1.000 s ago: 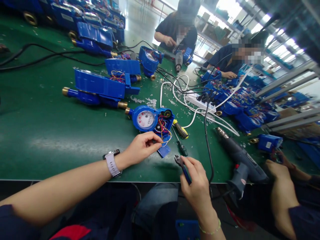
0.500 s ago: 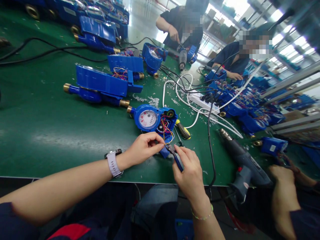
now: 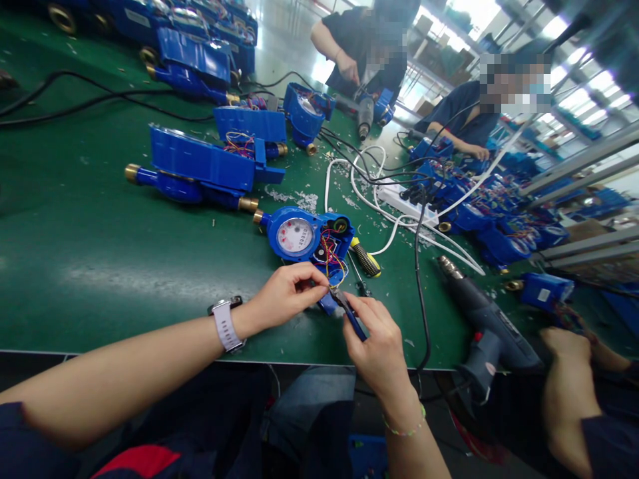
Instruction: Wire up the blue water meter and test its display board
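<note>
A blue water meter (image 3: 293, 234) with a round dial lies in front of me, its wiring compartment uncovered. Thin red, yellow and white wires (image 3: 331, 255) come out of it toward me. My left hand (image 3: 287, 296) pinches the ends of these wires between thumb and fingertips. In my right hand (image 3: 377, 336) is a pair of pliers (image 3: 353, 319) with dark blue handles; the jaws meet the wire ends right at my left fingertips. Whether the jaws are closed on a wire is too small to tell. A screwdriver (image 3: 367, 258) with a yellow and black handle lies beside the meter.
More blue meters (image 3: 200, 159) stand at the left and back. A heat gun (image 3: 486, 319) lies at the right near the table edge, its black cable close by. A white power strip (image 3: 407, 203) and clear scraps lie behind. Co-workers sit across and at my right.
Both hands stay nearly in place. The pliers and my right hand have shifted very slightly. At the right, a co-worker's hands have moved a little.
</note>
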Available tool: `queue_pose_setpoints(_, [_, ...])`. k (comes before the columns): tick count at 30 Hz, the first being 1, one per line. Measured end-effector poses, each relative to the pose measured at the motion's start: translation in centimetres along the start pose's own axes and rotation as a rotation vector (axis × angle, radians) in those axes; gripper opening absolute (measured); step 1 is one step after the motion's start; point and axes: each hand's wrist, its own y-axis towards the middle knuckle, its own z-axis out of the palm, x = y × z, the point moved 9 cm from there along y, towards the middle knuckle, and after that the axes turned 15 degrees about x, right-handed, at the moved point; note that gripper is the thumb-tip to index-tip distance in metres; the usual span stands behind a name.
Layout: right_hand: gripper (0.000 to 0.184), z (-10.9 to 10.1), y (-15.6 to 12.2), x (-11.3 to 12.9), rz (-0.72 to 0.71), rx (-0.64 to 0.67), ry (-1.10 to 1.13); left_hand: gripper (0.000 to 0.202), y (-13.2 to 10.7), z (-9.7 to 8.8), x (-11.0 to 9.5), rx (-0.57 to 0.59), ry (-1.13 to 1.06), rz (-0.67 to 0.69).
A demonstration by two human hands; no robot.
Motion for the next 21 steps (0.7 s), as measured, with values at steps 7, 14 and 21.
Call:
queue_pose_setpoints(7, [0.020,0.2,0.2,0.1,0.013,0.005,-0.060,0.010,-0.1,0.0,-0.3,0.006,0.051,0.019])
queue_pose_setpoints(14, [0.016,0.5,0.1,0.1,0.004,-0.007,-0.048,0.011,0.0,0.1,-0.3,0.017,0.064,0.017])
queue_pose_setpoints(21, [0.016,-0.5,-0.3,-0.3,0.028,-0.060,0.139,0.011,0.0,0.0,-0.3,0.012,0.040,0.009])
